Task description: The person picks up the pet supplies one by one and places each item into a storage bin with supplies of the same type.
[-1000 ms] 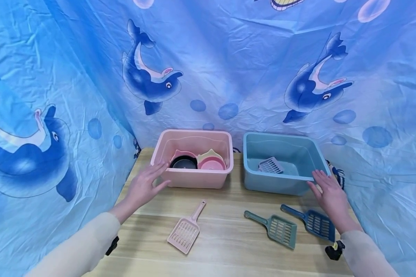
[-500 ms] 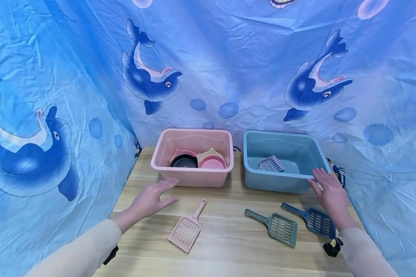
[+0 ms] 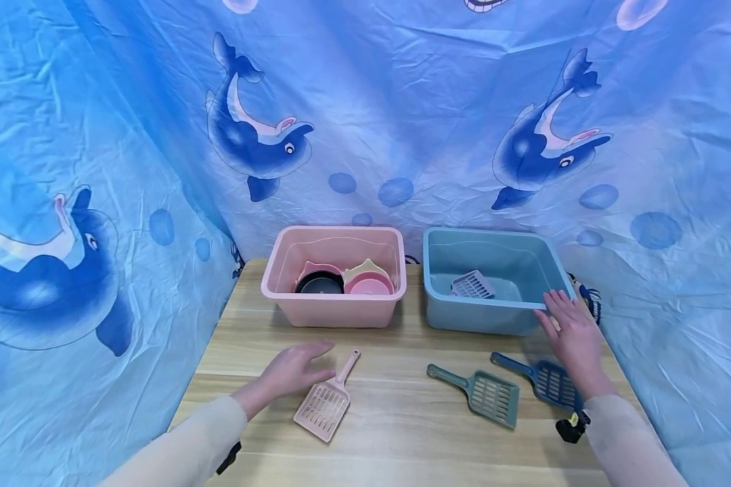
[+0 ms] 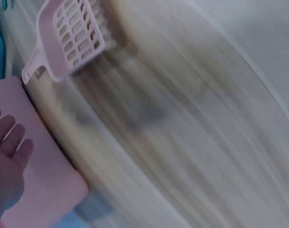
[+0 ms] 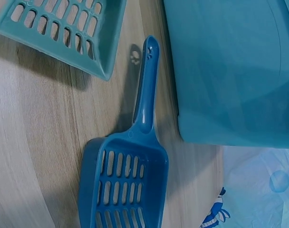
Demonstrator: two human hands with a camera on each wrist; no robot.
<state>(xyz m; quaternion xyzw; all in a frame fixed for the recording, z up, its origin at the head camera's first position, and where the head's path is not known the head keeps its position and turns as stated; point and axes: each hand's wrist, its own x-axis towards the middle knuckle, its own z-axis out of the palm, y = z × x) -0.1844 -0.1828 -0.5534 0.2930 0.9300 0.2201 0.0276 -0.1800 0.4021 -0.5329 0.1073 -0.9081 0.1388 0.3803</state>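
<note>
My left hand (image 3: 294, 368) hovers over the table beside the handle of a pink slotted litter scoop (image 3: 324, 409), its fingers extended and holding nothing. In the left wrist view, that hand (image 4: 9, 161) shows with loose fingers in front of a pink bin. My right hand (image 3: 575, 338) lies at the front right corner of a blue bin (image 3: 487, 318), fingers straight at its rim. A dark blue litter scoop (image 3: 554, 384) lies below the right hand, and a green litter scoop (image 3: 493, 398) lies left of it. The right wrist view does not show the hand.
A pink bin (image 3: 335, 312) at the back left holds several cat-eared bowls, among them a black bowl (image 3: 319, 283) and a pink bowl (image 3: 369, 283). One grey-purple litter scoop (image 3: 473, 285) lies inside the blue bin. A dolphin-print curtain (image 3: 365, 135) surrounds the wooden table (image 3: 396, 439).
My left hand has come away from the pink bin's front left corner, moving down and right toward the pink scoop. The right hand stays at the blue bin's rim.
</note>
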